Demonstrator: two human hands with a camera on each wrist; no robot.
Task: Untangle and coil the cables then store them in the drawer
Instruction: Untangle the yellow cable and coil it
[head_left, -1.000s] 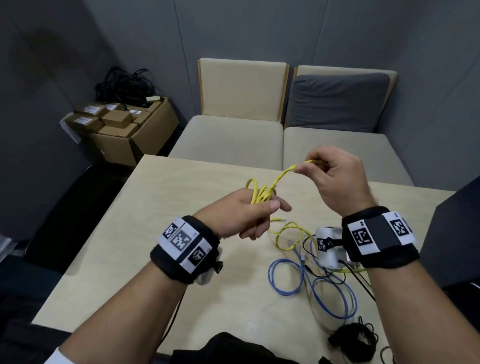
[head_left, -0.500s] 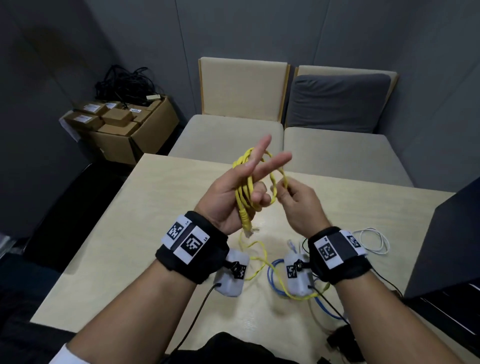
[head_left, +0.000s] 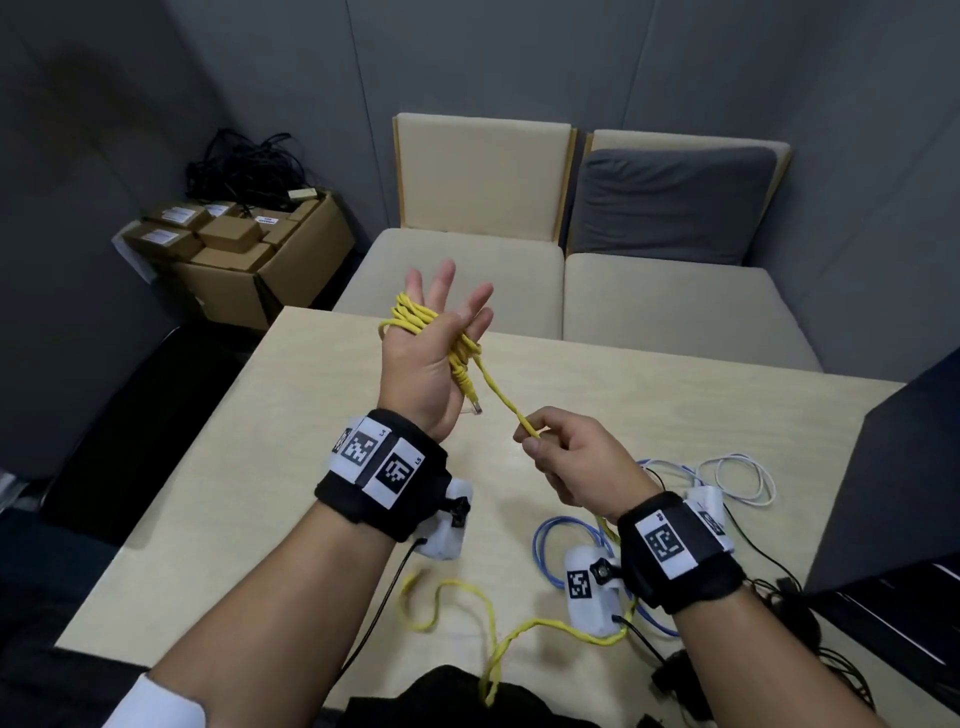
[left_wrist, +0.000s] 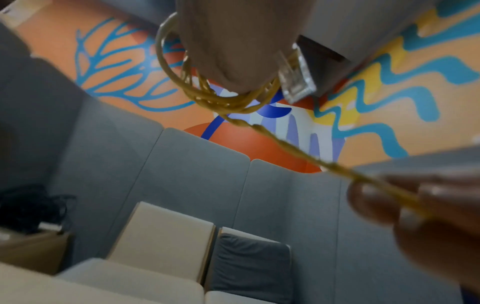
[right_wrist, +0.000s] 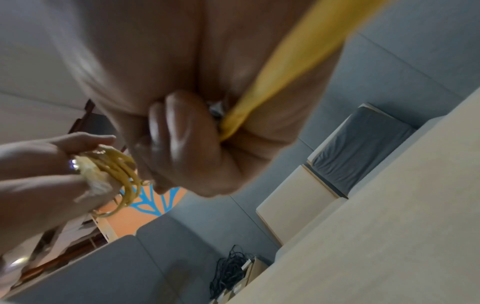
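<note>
The left hand (head_left: 423, 358) is raised above the table (head_left: 291, 415), palm toward the person and fingers spread straight, with several turns of the yellow cable (head_left: 415, 319) wound around the palm and the base of the fingers. The hand does not clench; the loops simply sit around it, and the cable's clear plug (head_left: 475, 408) hangs down by the heel of the palm. From the loops one twisted strand runs down and to the right to the right hand (head_left: 576, 467), which pinches it between thumb and curled fingers just below and beside the left wrist. Past that grip the cable drops behind the right wrist, trails across the near part of the table in slack curves, and goes over the near edge. On the table to the right lie a blue cable (head_left: 550, 540) in loose loops, a white cable (head_left: 748, 475) coiled farther right, and thin black cables (head_left: 779, 582) near a dark panel (head_left: 893, 493). Across the table stand two beige seats (head_left: 467, 270), one with a grey cushion (head_left: 670, 202). In the left corner sits a cardboard box (head_left: 291, 270) of smaller boxes with black cords (head_left: 244, 166) piled on top.
</note>
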